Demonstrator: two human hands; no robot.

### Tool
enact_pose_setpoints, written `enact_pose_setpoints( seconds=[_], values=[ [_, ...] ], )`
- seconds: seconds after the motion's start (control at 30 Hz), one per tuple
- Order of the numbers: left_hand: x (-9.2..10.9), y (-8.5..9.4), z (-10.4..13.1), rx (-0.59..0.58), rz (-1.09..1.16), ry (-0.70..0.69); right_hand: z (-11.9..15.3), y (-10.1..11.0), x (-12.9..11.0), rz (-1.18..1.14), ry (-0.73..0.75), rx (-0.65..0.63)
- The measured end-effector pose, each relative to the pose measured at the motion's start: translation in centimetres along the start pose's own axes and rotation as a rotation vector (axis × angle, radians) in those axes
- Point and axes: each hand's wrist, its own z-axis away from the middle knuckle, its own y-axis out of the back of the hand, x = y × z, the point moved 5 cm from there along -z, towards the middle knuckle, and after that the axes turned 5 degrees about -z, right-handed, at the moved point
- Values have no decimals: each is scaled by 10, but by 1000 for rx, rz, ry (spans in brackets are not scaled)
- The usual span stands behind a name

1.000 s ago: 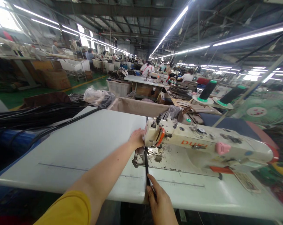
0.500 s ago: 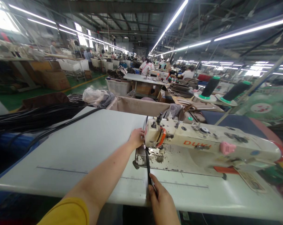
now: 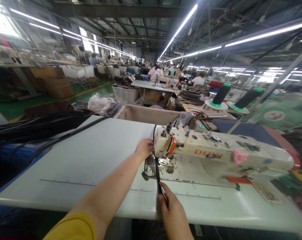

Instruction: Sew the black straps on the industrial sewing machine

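Here, white table (image 3: 91, 160) (factory hall); right hand (image 3: 174, 216) pinches black strip (image 3: 157, 173), left hand (image 3: 144, 148) seemingly too.

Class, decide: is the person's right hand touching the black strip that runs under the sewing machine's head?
Touching. The head view shows the right hand pinching the black strip at the table's near edge, in front of the sewing machine.

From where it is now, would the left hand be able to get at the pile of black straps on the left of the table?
Probably yes. The left hand rests by the sewing machine head, and the white table between it and the black straps lies bare, though it would have to leave the strap being sewn.
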Motion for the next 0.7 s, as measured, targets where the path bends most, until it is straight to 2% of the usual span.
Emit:
enact_pose_setpoints(
  seconds=[0.2, 0.27, 0.33, 0.43, 0.5, 0.6, 0.7],
  values=[
    [-13, 14, 15, 194, 112, 140, 0, 9, 0, 10, 125, 164],
    [-17, 15, 25, 210, 238, 209, -3, 13, -3, -30, 156, 233],
    [-20, 15, 37, 190, 456, 258, -7, 13, -9, -69, 177, 252],
    [-20, 16, 55, 152, 797, 265, -14, 7, -23, -121, 212, 183],
    [-20, 22, 68, 156, 920, 271, -20, -1, -31, -163, 197, 118],
    [-23, 33, 90, 200, 995, 299, -31, -18, -35, -297, 82, -34],
    [-24, 48, 111, 233, 951, 288, -45, -34, -34, -492, -49, -152]
  ],
)
